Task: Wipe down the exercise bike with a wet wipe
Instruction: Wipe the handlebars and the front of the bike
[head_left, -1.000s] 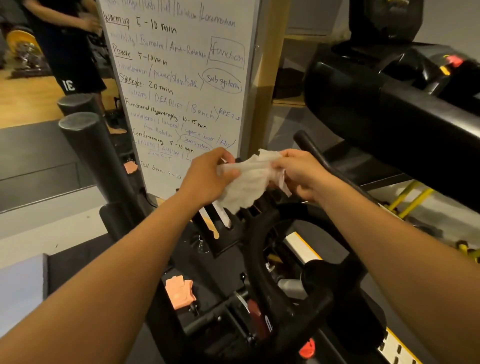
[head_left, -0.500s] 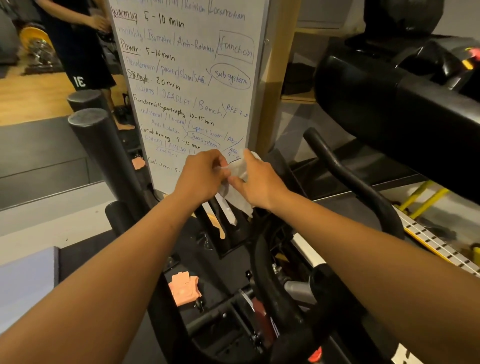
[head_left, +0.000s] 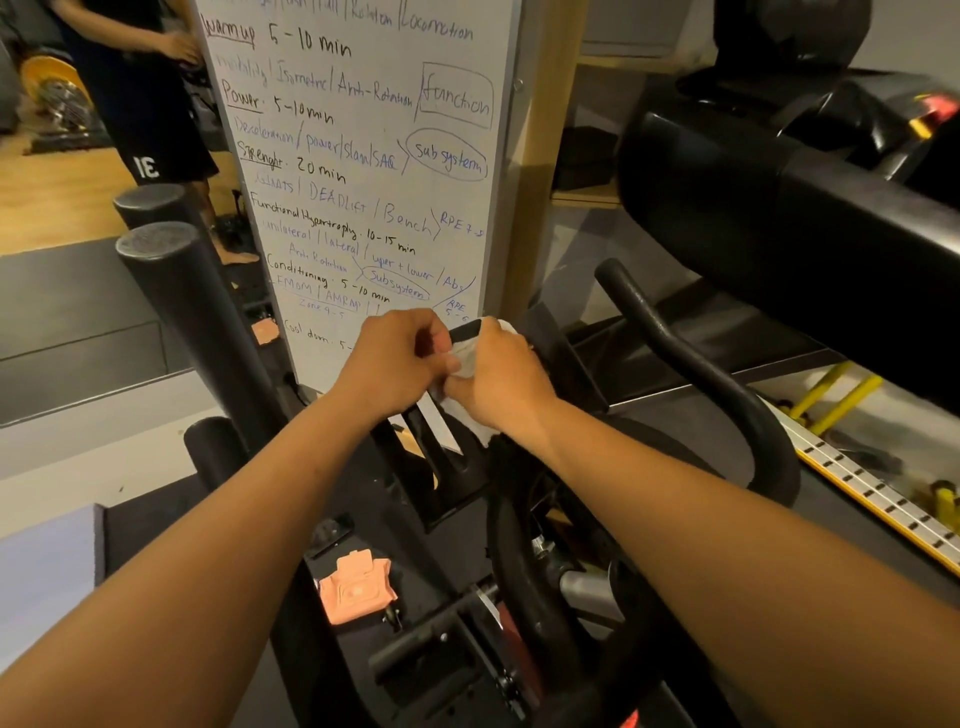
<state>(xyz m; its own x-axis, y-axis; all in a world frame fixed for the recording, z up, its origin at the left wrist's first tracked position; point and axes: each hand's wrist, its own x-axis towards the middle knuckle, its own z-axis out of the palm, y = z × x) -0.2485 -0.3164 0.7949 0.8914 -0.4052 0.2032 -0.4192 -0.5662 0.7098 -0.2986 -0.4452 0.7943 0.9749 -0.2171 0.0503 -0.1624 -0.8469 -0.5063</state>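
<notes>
Left hand: fingers curled in tight, thumb and fingertips pinching the edge of the wet wipe at its 3 o'clock side. Narrow grip, no gap visible.

Right hand: palm down, fingers curled over the wipe and bunching it. Fingertips are hidden, so how far they wrap can't be told. The two hands nearly touch, knuckle to knuckle, just above frame centre.

Wipe: white, thin and crumpled, mostly covered by the hands. Three bits show: a small tuft at the right hand's 12 o'clock, a creased strip between the hands, and a loose tail hanging out at the right hand's 7 o'clock. Long axis runs roughly 12 to 6 o'clock, tail end pointing down. It sits at a black upright part of the exercise bike; whether it presses on that part is unclear.

Bike: black frame, curved handlebar sweeping from the hands' 2 o'clock round to 4 o'clock, and a thick black post at 9 o'clock.

Whiteboard with handwritten workout notes stands at 12 o'clock, behind the hands. Orange pedal-like piece lies at 6 o'clock, low in the frame.
</notes>
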